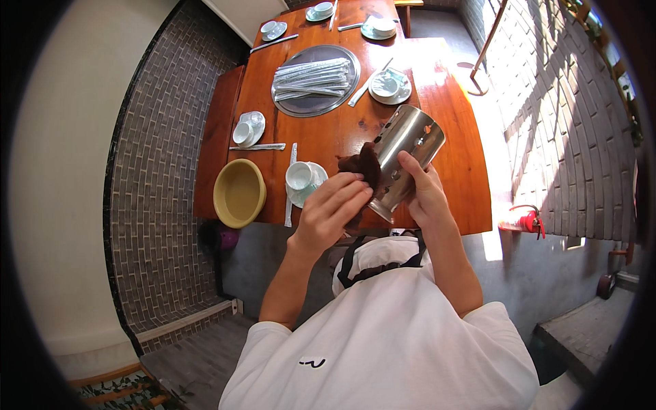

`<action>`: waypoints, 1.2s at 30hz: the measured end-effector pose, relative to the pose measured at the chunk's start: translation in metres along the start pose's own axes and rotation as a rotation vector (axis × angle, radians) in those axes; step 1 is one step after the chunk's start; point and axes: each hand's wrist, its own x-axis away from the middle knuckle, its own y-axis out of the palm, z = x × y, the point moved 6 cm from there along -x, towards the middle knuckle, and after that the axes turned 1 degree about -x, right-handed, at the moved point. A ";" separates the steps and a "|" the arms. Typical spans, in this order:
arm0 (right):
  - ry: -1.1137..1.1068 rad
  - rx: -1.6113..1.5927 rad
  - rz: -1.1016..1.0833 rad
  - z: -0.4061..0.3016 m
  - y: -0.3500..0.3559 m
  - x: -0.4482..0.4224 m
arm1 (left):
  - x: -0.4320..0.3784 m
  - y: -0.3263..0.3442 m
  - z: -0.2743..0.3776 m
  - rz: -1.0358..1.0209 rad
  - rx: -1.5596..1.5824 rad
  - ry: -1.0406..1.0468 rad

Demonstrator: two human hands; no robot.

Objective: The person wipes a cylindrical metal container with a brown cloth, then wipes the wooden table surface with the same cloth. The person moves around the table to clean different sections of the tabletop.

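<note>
A stainless-steel cylindrical holder (405, 148) with cut-out holes is tilted above the near edge of the wooden table (318, 130). My right hand (428, 192) grips it from the right side, thumb across its wall. In my left hand (333, 207) is a dark brown cloth (365, 164), pressed against the holder's left side near the lower end. Part of the cloth hangs below my fingers. Just left of my left hand stand a white cup (300, 176) and a saucer (319, 174).
Paper-wrapped chopsticks (310, 79) lie piled on a round metal tray (315, 109). A yellow basin (262, 200) stands at the table's left near corner. More cup settings, such as a bowl on a plate (392, 97), line the table. A red fire extinguisher (525, 220) is on the floor at right.
</note>
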 end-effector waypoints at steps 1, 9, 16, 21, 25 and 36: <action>-0.028 0.020 0.003 0.000 -0.001 0.002 | 0.004 -0.001 -0.003 0.068 0.010 -0.037; 0.027 -0.241 -0.310 -0.007 0.018 0.015 | 0.044 0.012 -0.031 0.560 0.386 -0.653; 0.000 -0.154 -0.138 -0.001 0.007 0.010 | 0.037 0.008 -0.037 0.294 0.441 -0.667; -0.092 0.019 -0.132 -0.017 -0.001 0.006 | 0.077 0.008 -0.073 0.717 1.410 -1.048; -0.333 0.422 -0.137 -0.009 0.012 0.014 | 0.058 -0.007 -0.081 0.877 1.160 -1.003; -0.546 0.716 -0.325 0.012 0.022 0.025 | -0.005 0.022 -0.040 0.193 0.337 -0.515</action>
